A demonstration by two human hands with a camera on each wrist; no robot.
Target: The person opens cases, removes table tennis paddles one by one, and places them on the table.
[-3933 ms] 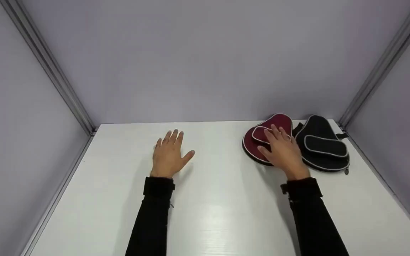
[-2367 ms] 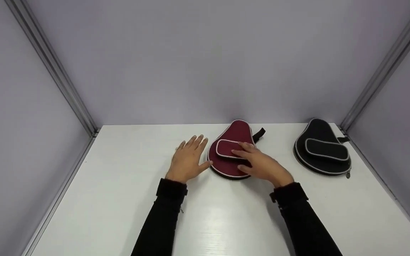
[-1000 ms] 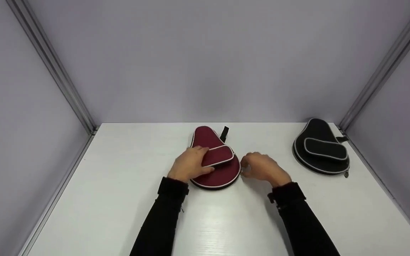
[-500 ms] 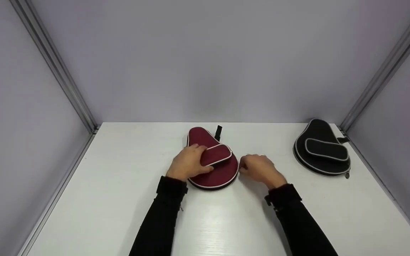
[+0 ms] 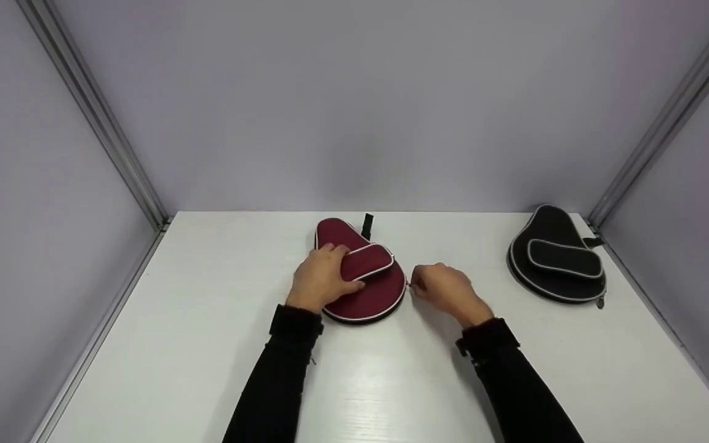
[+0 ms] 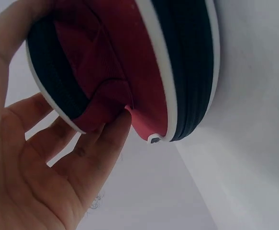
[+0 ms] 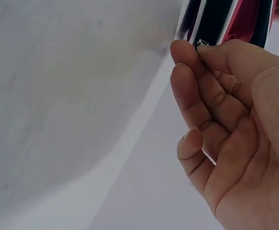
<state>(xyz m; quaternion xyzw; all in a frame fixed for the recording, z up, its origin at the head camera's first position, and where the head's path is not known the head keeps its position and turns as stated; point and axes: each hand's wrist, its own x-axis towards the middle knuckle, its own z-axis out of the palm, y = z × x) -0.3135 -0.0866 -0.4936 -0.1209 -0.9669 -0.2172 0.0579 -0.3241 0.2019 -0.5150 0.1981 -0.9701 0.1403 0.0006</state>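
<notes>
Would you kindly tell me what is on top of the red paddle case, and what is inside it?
The left hand rests on the red paddle case, fingers over its raised pocket. The right hand pinches the zipper pull at its edge. The case looks zipped shut, so its contents are hidden.

The white tabletop [image 5: 207, 344] offers open passage on the left side, along the near edge, and between the maroon teardrop-shaped fabric case [image 5: 367, 289] and the black teardrop-shaped fabric case [image 5: 554, 255]. Grey enclosure walls [image 5: 354, 104] close off the back and both sides. The black case obstructs the far right corner.
</notes>
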